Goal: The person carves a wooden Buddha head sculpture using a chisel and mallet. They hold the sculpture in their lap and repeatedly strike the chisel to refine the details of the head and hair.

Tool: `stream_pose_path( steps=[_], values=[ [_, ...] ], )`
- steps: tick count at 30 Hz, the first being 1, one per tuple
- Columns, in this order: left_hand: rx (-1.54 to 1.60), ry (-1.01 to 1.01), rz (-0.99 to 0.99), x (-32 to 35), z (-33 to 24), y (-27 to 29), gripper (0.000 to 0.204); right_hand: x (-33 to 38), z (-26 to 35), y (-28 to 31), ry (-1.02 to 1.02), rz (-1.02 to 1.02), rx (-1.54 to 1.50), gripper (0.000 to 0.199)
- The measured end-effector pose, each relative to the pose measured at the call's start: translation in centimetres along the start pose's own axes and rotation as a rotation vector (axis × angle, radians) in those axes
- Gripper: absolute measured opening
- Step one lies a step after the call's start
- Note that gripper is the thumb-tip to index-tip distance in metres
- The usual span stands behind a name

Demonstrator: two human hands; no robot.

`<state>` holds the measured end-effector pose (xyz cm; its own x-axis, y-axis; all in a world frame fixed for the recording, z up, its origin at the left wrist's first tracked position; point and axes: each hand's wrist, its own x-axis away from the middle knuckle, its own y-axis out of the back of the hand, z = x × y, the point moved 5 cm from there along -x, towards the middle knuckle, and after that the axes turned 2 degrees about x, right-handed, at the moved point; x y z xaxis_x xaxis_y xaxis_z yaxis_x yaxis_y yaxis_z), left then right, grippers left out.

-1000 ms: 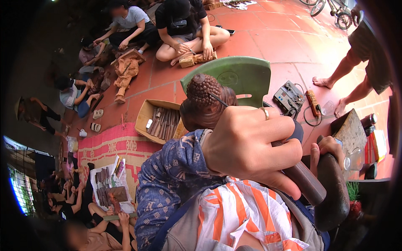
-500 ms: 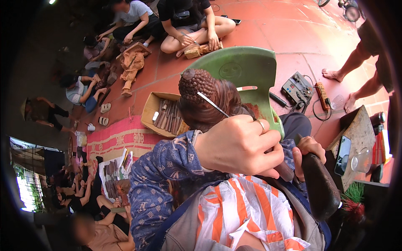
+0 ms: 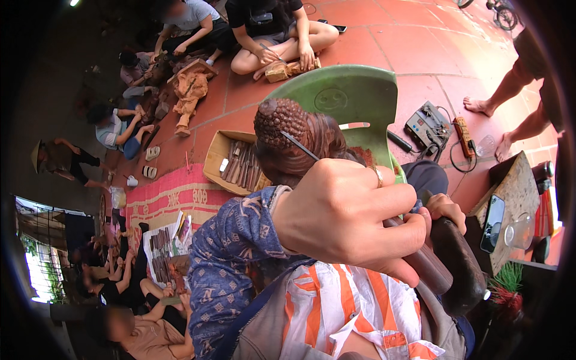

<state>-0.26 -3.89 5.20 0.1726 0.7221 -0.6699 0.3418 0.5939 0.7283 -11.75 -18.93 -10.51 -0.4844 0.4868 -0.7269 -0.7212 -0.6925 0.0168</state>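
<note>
Your left hand (image 3: pixel 345 219) is clenching a chisel handle (image 3: pixel 423 264) against the hard, probably heavy carved wooden head (image 3: pixel 294 141); your right hand (image 3: pixel 444 210) is gripping the mallet (image 3: pixel 459 264) near its top.

A green plastic chair (image 3: pixel 354 99) stands on the red tile floor (image 3: pixel 420 36). To its left lies a cardboard box (image 3: pixel 231 162) of what look like carving tools; to its right a power strip (image 3: pixel 463 131) and a grey device (image 3: pixel 427 123). Beyond it, seated people (image 3: pixel 270 30) work wood.

Left hand (image 3: pixel 348 219) fisted, knuckles up, right hand (image 3: pixel 445 210) curled closed beside it
</note>
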Motion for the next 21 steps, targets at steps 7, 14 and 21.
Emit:
stream_pose_path(
  steps=[7, 14, 21],
  values=[
    [0.005, -0.003, -0.020, 0.1, 0.1, 0.1, 0.045, 0.1, -0.5, 0.6, 0.039, -0.007, 0.035, 0.027],
    [-0.009, -0.064, -0.027, 0.0, 0.1, 0.2, 0.039, 0.1, -0.4, 0.6, 0.051, -0.024, 0.143, 0.026],
    [-0.049, -0.262, 0.004, 0.9, -0.7, -2.0, 0.028, -0.3, -0.4, 0.9, 0.091, 0.010, -0.066, 0.027]
  ],
)
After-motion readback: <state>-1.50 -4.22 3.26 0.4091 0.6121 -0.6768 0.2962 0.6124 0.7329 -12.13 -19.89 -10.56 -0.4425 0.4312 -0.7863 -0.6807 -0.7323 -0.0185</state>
